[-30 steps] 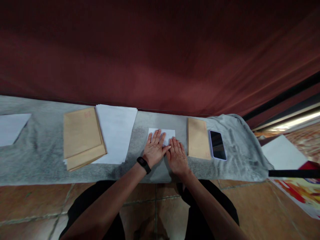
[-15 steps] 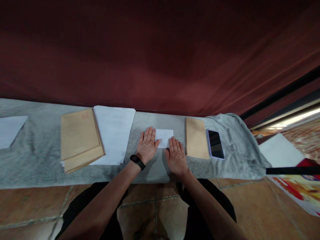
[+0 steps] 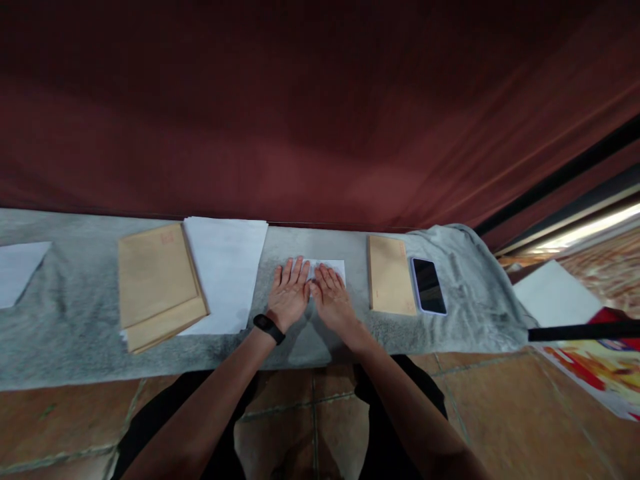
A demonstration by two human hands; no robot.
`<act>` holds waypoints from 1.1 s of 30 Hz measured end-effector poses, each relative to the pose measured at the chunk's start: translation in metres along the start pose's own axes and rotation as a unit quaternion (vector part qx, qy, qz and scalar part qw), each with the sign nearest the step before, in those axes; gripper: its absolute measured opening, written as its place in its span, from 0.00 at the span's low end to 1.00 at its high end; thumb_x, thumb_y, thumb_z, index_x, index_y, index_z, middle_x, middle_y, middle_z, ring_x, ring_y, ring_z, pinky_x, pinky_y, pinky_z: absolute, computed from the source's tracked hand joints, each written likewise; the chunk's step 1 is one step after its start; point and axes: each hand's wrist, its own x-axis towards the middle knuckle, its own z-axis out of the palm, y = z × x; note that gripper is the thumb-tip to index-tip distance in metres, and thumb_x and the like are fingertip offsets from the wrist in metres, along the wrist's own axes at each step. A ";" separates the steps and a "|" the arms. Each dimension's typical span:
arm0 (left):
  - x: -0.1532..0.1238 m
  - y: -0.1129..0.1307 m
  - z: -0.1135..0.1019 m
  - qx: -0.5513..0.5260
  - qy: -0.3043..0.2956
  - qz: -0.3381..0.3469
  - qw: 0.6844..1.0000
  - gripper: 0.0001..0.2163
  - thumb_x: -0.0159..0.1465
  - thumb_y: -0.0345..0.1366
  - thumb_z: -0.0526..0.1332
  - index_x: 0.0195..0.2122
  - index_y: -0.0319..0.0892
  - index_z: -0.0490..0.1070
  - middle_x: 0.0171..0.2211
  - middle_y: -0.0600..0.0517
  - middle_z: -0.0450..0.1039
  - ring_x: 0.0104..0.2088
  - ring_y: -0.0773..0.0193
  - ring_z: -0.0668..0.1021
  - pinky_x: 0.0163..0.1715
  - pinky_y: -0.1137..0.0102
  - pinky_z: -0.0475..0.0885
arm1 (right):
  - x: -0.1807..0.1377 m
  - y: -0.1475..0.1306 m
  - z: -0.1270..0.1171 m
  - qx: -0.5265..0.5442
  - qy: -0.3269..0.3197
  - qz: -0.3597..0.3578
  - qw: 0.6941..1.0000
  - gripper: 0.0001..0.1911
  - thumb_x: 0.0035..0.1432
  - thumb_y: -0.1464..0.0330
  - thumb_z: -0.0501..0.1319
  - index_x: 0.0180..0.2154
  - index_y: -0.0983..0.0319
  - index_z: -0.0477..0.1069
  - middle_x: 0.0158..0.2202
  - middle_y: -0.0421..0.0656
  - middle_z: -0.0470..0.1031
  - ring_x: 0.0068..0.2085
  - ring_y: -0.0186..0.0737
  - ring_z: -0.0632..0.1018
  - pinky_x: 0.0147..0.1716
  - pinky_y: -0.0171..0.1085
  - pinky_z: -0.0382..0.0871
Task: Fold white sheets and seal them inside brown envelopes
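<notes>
A small folded white paper (image 3: 334,268) lies on the grey cloth (image 3: 80,313) in front of me. My left hand (image 3: 287,293), with a black band on its wrist, lies flat with fingers stretched out at the paper's left edge. My right hand (image 3: 331,299) lies flat beside it, fingers out over the paper's middle. The two hands touch side by side and hide most of the paper.
Left of the hands are a stack of white sheets (image 3: 223,270) and brown envelopes (image 3: 156,283). On the right lie a single brown envelope (image 3: 391,283) and a dark phone (image 3: 429,286). Another white sheet (image 3: 20,270) is far left. A red curtain (image 3: 300,113) hangs behind.
My hands, apart at the paper's two sides half a second ago, have come together again over the paper. The right hand slid left onto it.
</notes>
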 end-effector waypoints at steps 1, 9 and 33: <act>0.000 0.000 -0.001 0.001 -0.005 0.005 1.000 0.27 0.73 0.38 0.44 0.71 0.38 0.56 0.73 0.44 0.52 0.73 0.46 0.54 0.70 0.47 0.51 | 0.003 -0.002 0.002 0.002 -0.005 -0.003 1.000 0.29 0.76 0.62 0.39 0.70 0.67 0.57 0.72 0.49 0.56 0.73 0.44 0.56 0.71 0.48 0.50; -0.001 -0.002 -0.001 -0.001 -0.006 -0.004 1.000 0.27 0.72 0.37 0.43 0.71 0.34 0.55 0.73 0.43 0.51 0.73 0.50 0.54 0.71 0.50 0.49 | 0.013 0.000 0.010 -0.024 0.020 0.013 0.999 0.28 0.76 0.61 0.44 0.70 0.63 0.57 0.73 0.48 0.54 0.72 0.48 0.58 0.71 0.51 0.47; -0.012 -0.013 0.005 -0.012 0.047 -0.051 0.998 0.30 0.73 0.43 0.43 0.71 0.29 0.52 0.71 0.36 0.54 0.72 0.49 0.56 0.70 0.51 0.52 | 0.004 0.035 0.008 -0.095 0.090 0.073 0.989 0.31 0.75 0.61 0.43 0.70 0.74 0.54 0.71 0.59 0.56 0.70 0.53 0.61 0.68 0.53 0.54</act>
